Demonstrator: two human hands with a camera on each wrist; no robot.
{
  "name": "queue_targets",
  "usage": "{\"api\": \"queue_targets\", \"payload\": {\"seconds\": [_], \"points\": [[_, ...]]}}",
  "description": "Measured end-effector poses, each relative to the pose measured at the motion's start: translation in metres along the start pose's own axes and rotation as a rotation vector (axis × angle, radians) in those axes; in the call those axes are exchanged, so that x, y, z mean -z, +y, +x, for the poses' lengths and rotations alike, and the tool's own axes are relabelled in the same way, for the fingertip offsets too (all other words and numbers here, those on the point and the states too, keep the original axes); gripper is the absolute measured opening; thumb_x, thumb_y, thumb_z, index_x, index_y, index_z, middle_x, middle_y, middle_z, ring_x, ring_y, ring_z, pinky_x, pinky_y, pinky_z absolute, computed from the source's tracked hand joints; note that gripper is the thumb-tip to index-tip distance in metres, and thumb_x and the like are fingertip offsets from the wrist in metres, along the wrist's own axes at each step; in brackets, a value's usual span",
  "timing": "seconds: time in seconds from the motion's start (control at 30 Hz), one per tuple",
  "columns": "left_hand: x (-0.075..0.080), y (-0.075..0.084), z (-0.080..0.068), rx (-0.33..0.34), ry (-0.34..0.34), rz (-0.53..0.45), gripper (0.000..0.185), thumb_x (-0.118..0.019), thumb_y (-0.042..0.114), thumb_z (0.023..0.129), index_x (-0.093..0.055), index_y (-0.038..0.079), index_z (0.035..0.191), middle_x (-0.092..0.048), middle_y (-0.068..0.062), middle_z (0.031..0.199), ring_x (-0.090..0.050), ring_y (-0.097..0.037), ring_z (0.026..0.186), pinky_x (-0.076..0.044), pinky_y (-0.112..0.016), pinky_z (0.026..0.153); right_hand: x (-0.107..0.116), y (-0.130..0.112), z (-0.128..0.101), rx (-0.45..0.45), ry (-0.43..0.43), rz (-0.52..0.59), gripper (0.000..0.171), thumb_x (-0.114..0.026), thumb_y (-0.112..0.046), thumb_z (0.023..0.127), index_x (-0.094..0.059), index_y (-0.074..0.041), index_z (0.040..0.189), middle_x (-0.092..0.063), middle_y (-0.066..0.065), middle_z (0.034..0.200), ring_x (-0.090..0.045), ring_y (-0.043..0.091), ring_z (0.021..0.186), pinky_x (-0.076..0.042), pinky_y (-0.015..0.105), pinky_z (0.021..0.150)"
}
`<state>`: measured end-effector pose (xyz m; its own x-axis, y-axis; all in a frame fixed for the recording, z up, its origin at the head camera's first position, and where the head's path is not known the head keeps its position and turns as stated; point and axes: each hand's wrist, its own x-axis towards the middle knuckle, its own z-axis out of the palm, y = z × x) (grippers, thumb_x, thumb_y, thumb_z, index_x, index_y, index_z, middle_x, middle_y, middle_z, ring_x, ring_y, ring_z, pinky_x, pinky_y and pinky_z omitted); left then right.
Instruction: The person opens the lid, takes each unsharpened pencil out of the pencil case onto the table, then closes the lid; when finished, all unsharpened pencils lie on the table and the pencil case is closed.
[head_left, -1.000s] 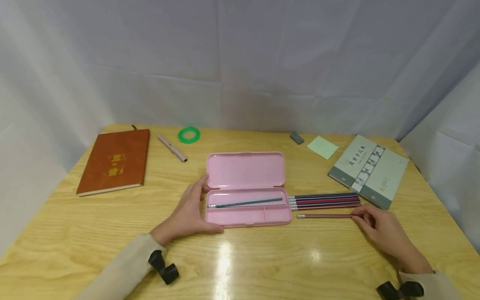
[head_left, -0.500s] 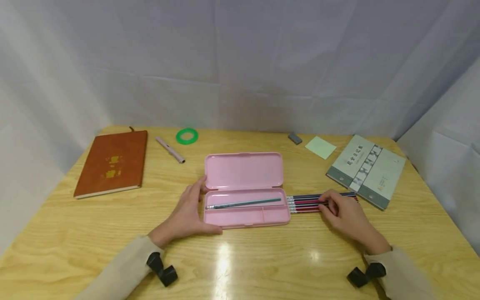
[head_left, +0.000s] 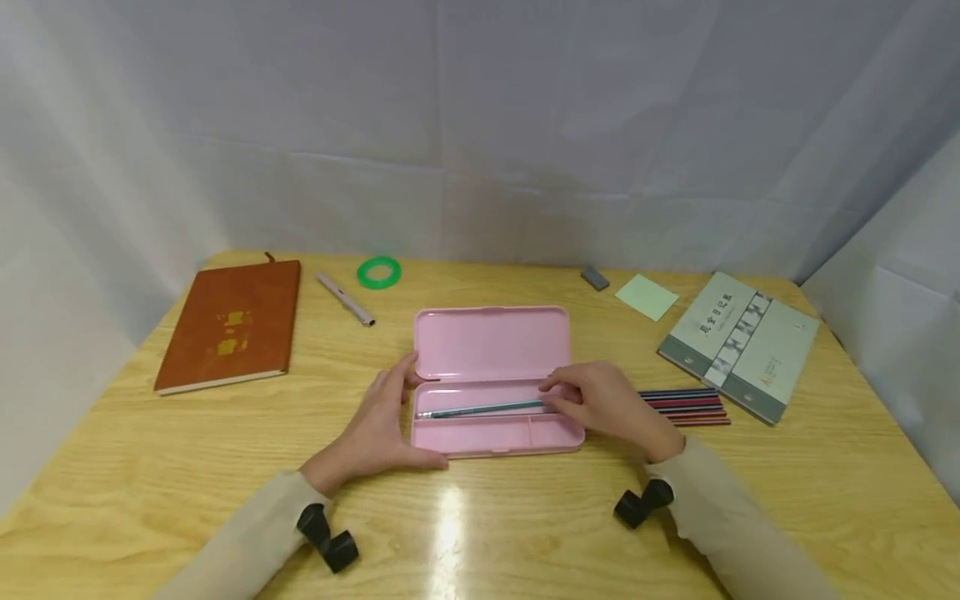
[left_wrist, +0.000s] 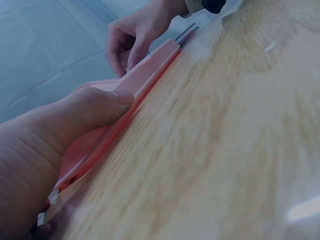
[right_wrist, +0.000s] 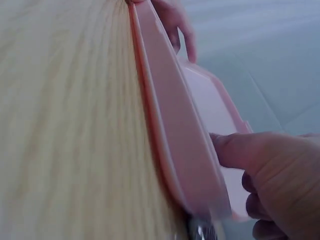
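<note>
A pink pencil case (head_left: 471, 433) lies on the table with its lid folded back. My left hand (head_left: 375, 425) grips its left end, thumb on the front wall (left_wrist: 120, 97) and fingers toward the back. In the rear compartment lies a teal pencil (head_left: 480, 409), its eraser end to the left. My right hand (head_left: 600, 404) reaches over the case's right end, and thumb and forefinger pinch the pencil's right end, which the fingers hide. Beside the case, partly behind the right hand, several dark and red pencils (head_left: 686, 407) lie in a row.
Farther back are a brown notebook (head_left: 232, 325), a pale pen (head_left: 345, 299), a green tape roll (head_left: 378, 272), a grey eraser (head_left: 595, 278) and a light green sticky note (head_left: 647, 297). A grey-green notebook (head_left: 738, 346) lies at the right, close behind the pencil row.
My right hand set a red pencil against the row, let it go, and moved left to the teal pencil in the case. The left hand stays on the case.
</note>
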<state>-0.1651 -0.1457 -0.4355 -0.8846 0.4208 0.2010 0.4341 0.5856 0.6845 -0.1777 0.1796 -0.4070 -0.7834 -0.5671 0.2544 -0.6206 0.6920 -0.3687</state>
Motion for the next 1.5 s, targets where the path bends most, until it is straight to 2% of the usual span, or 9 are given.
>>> {"api": "queue_targets", "payload": {"seconds": [0.1,0.2,0.33,0.5,0.67,0.87,1.13,1.3,1.5], "points": [[0.000,0.000,0.001,-0.002,0.001,0.005,0.136,-0.094,0.048,0.047,-0.017,0.005,0.151,-0.049,-0.004,0.123,-0.046,-0.020,0.105,-0.042,-0.039,0.088,-0.002,-0.006,0.011,-0.007,-0.102,-0.018,0.014,-0.072,-0.021,0.087,-0.076,-0.014,0.098,-0.071,-0.005,0.078,-0.045,-0.001,0.058,-0.038,0.019,0.056],[0.000,0.001,0.001,-0.004,0.001,0.013,0.136,-0.093,0.048,0.047,-0.017,0.005,0.151,-0.048,-0.004,0.123,-0.045,-0.019,0.104,-0.041,-0.039,0.087,-0.003,-0.011,0.019,-0.015,-0.155,-0.034,0.014,-0.072,-0.021,0.087,-0.077,-0.014,0.098,-0.074,-0.003,0.089,-0.055,0.001,0.064,-0.044,0.020,0.061],[0.000,0.000,0.002,-0.009,0.004,0.019,0.136,-0.093,0.047,0.047,-0.018,0.005,0.151,-0.049,-0.004,0.122,-0.046,-0.019,0.103,-0.041,-0.038,0.087,-0.005,-0.014,0.023,-0.014,-0.148,-0.065,0.009,-0.072,-0.019,0.086,-0.075,-0.013,0.092,-0.072,-0.004,0.082,-0.058,0.002,0.067,-0.048,0.022,0.064],[-0.001,0.000,0.001,-0.001,0.003,0.023,0.137,-0.093,0.047,0.047,-0.017,0.004,0.152,-0.049,-0.004,0.122,-0.046,-0.019,0.102,-0.041,-0.038,0.087,-0.001,-0.013,0.016,-0.042,-0.069,-0.070,0.008,-0.071,-0.017,0.087,-0.069,-0.011,0.091,-0.057,-0.007,0.064,-0.041,0.003,0.056,-0.037,0.021,0.054],[-0.001,0.001,0.000,0.008,-0.004,0.009,0.137,-0.093,0.047,0.047,-0.016,0.005,0.152,-0.049,-0.005,0.123,-0.045,-0.019,0.104,-0.042,-0.038,0.087,0.013,0.004,-0.016,-0.075,0.030,-0.035,0.006,-0.068,-0.015,0.089,-0.068,-0.012,0.095,-0.043,-0.012,0.055,-0.031,-0.002,0.048,-0.030,0.020,0.048],[-0.001,0.001,0.000,0.009,0.000,0.005,0.136,-0.093,0.047,0.047,-0.017,0.006,0.152,-0.048,-0.006,0.122,-0.046,-0.020,0.105,-0.044,-0.038,0.087,0.028,0.033,-0.077,-0.129,0.169,-0.045,0.008,-0.071,-0.007,0.086,-0.067,-0.012,0.090,-0.039,-0.016,0.056,-0.030,-0.006,0.048,-0.031,0.019,0.046],[0.000,0.002,0.001,0.003,0.005,0.007,0.136,-0.094,0.046,0.046,-0.018,0.006,0.151,-0.047,-0.007,0.121,-0.046,-0.021,0.103,-0.044,-0.038,0.085,0.049,0.058,-0.145,-0.239,0.226,-0.060,0.014,-0.073,0.000,0.081,-0.067,-0.011,0.088,-0.038,-0.015,0.060,-0.032,-0.005,0.052,-0.030,0.018,0.047],[-0.001,0.000,0.001,-0.002,0.001,0.004,0.136,-0.094,0.046,0.047,-0.017,0.006,0.152,-0.047,-0.007,0.122,-0.045,-0.020,0.105,-0.044,-0.038,0.087,0.050,0.066,-0.162,-0.254,0.198,-0.052,0.019,-0.075,0.002,0.077,-0.067,-0.012,0.088,-0.038,-0.017,0.060,-0.032,-0.005,0.053,-0.029,0.017,0.047],[-0.002,0.000,0.001,-0.003,0.006,0.008,0.136,-0.094,0.047,0.046,-0.017,0.007,0.152,-0.047,-0.006,0.121,-0.045,-0.020,0.103,-0.043,-0.037,0.086,0.044,0.065,-0.153,-0.236,0.192,-0.045,0.023,-0.075,0.000,0.078,-0.066,-0.017,0.089,-0.039,-0.018,0.060,-0.032,-0.006,0.051,-0.031,0.018,0.047]]}}
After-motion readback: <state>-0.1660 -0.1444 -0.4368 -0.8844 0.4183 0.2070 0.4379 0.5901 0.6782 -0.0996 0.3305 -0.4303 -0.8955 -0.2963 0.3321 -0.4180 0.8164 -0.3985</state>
